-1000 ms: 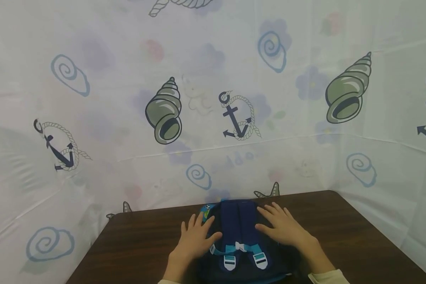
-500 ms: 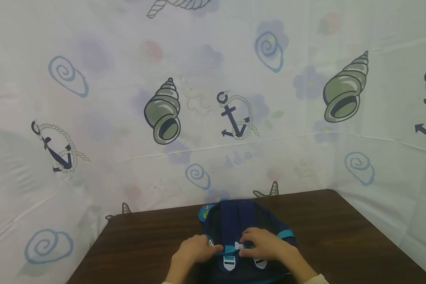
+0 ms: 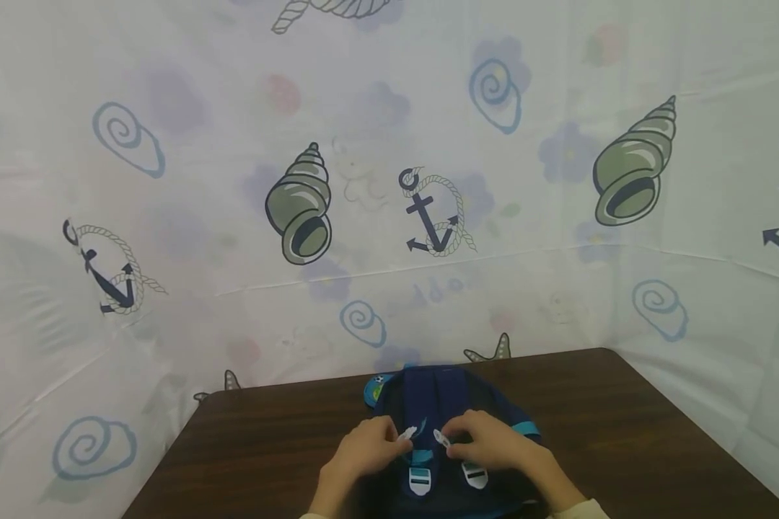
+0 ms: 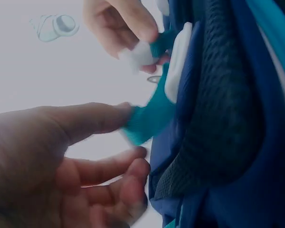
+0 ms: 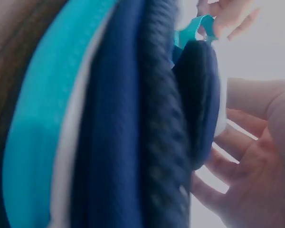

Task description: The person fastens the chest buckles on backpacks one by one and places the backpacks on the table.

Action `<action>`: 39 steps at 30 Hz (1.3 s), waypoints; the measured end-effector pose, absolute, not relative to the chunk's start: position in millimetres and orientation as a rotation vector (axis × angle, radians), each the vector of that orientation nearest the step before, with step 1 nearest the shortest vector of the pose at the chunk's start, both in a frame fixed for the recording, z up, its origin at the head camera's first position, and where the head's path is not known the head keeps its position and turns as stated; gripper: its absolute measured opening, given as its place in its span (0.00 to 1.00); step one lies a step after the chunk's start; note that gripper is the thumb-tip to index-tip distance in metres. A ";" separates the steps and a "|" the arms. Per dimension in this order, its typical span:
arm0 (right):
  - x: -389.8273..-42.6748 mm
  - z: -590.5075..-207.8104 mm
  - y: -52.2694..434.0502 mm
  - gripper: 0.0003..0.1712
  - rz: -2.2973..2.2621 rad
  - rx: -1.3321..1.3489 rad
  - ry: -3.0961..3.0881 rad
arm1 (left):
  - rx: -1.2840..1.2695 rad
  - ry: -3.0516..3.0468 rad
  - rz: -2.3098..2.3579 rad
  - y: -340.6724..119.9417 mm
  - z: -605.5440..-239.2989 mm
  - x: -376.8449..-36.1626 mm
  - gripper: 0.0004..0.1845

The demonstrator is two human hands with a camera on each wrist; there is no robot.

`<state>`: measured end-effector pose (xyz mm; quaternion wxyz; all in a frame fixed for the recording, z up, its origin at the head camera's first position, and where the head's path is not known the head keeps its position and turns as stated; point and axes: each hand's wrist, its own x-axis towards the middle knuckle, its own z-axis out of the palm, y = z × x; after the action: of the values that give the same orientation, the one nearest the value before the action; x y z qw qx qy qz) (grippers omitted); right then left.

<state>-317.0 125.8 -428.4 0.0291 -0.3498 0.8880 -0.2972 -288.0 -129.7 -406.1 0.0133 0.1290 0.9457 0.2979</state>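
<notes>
A dark navy backpack lies on the table, shoulder straps facing up. Its chest strap buckle is parted into two white halves. My left hand pinches the left buckle half; in the left wrist view, its thumb is on the teal webbing. My right hand pinches the right buckle half, with a small gap between the halves. White strap adjusters sit just below the hands. In the right wrist view, the backpack's padded strap hides part of the right fingertips.
The brown wooden table extends to both sides of the backpack. A white curtain printed with shells and anchors hangs behind and around it. A round blue tag with a football print pokes out at the backpack's upper left.
Both hands came down from spread above the backpack onto the chest strap. The buckle, joined before, is now parted, one half in each hand and lifted slightly.
</notes>
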 end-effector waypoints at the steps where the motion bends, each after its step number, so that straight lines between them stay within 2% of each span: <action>1: -318.2 -426.2 127.8 0.14 -0.960 -1.084 2.724 | 0.406 2.953 0.978 -130.9 -405.8 -289.5 0.16; 14: -317.5 -394.7 152.2 0.19 -1.350 -1.059 2.836 | 0.529 2.716 1.751 -127.2 -392.0 -302.8 0.17; 21: -321.7 -396.4 149.4 0.14 -1.593 -1.014 2.828 | 0.452 2.703 1.948 -129.2 -382.5 -306.1 0.14; 29: -319.1 -397.9 148.2 0.13 -1.653 -1.046 2.839 | 0.530 2.705 1.876 -126.0 -386.2 -315.1 0.17; 39: -315.0 -388.6 152.0 0.10 -1.476 -1.281 3.077 | 0.578 2.619 1.817 -115.0 -390.6 -315.6 0.17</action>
<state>-315.0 152.0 -388.6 -0.2493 -0.3404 0.8175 -0.3921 -315.6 -115.0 -390.6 -0.0488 0.1782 0.8074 0.5603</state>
